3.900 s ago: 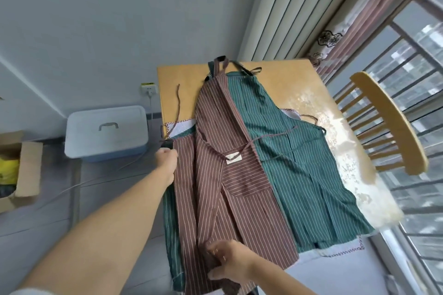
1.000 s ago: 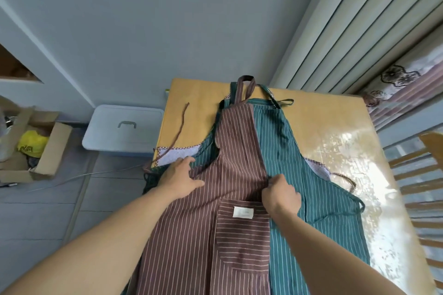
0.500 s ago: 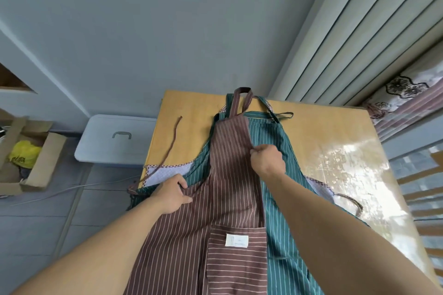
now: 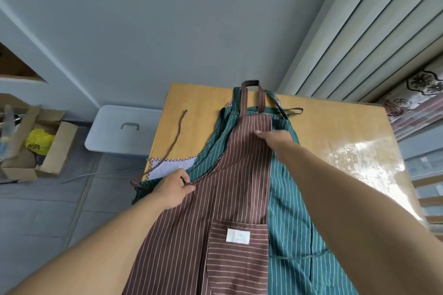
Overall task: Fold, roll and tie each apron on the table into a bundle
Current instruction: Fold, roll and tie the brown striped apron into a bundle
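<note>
Brown apron [image 4: 230, 187] lies folded lengthwise on the desk [image 4: 196, 103], on top of a green apron [image 4: 294, 211] whose striped cloth shows along its right and upper left. Left hand [image 4: 172, 189] sits at the brown apron's left edge, its grip pinched on the thin brown tie [image 4: 177, 134] that trails away over the desk. Right hand [image 4: 275, 137] lies near the brown apron's bib, fingers straight and pressing the folded right edge flat. A neck loop [image 4: 250, 96] stretches beyond the bib toward the wall. A pocket [image 4: 237, 258] with a white label sits below both hands. Left of the desk, a grey bin [image 4: 124, 129] stands on the floor.
</note>
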Available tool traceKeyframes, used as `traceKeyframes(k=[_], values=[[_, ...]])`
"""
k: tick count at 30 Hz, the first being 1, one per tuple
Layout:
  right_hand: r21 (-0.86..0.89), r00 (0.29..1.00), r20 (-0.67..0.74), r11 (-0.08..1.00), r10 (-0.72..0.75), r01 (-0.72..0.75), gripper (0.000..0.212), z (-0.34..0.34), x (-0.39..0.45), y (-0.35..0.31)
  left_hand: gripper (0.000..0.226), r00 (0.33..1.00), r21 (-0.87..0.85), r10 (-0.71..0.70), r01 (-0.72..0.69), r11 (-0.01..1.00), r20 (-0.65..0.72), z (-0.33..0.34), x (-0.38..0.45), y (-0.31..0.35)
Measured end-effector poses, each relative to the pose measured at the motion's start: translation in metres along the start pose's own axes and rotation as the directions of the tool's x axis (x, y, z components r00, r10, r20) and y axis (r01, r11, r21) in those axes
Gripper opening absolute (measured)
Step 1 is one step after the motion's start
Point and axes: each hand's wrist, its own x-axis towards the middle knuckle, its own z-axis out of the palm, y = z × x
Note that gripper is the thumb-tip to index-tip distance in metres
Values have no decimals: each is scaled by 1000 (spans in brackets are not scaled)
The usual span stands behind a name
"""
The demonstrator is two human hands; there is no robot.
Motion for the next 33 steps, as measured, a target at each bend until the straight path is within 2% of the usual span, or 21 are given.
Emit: traceKeyframes(k=[2,3,4,6,9,10,12,14,15,17,20,22,24,26,30,32,33], values=[[76,995,24,993,-93,91,12,0,8,-6,19,1000,-14,0,0,1000,-23,0,-2,1],[139,990,25,981,-142,137,15,2,12,-5,17,999,-14,-2,2,1000,-33,1,-3,0],[170,983,15,970,-180,175,28,4,13,-3,15,999,-13,-8,8,1000,-38,2,-3,0],[118,964,-59,957,-258,264,35,8,15,2,15,999,-15,-25,24,1000,-41,3,-3,1],[26,925,-159,935,-345,353,27,15,18,8,18,997,1,-36,36,999,-68,5,-2,2],[-6,919,-190,936,-347,352,39,16,17,11,18,997,6,-35,35,999,-74,3,-1,3],[-203,897,-218,917,-384,343,67,17,8,28,27,999,6,-34,34,999,-21,-1,-4,3],[-437,863,-174,823,-474,364,75,15,-10,55,49,995,66,-61,56,996,75,-12,-12,1],[-518,840,-140,761,-525,390,74,15,-23,74,58,990,168,-80,59,984,120,-19,-17,-4],[-610,773,-83,646,-629,459,69,16,-55,111,63,981,436,-107,27,900,162,-38,-27,-16],[-706,661,88,422,-745,569,62,26,-95,166,54,984,681,-135,21,732,114,-69,-41,-35],[-726,635,219,311,-741,613,60,33,-117,203,40,988,808,-151,62,586,34,-88,-48,-44],[-750,643,283,254,-711,611,62,39,-143,241,24,988,860,-138,124,494,-63,-106,-62,-59],[-767,688,249,295,-682,570,69,43,-165,274,19,974,863,-149,219,456,-168,-121,-71,-79],[-770,868,80,523,-491,366,76,48,-211,310,44,899,769,-218,439,465,-381,-155,-98,-124],[-742,927,-72,641,-367,196,81,49,-234,328,47,889,729,-172,449,517,-425,-156,-110,-133],[-710,946,-140,696,-291,110,81,50,-244,336,47,906,722,-118,397,566,-406,-151,-115,-133]])
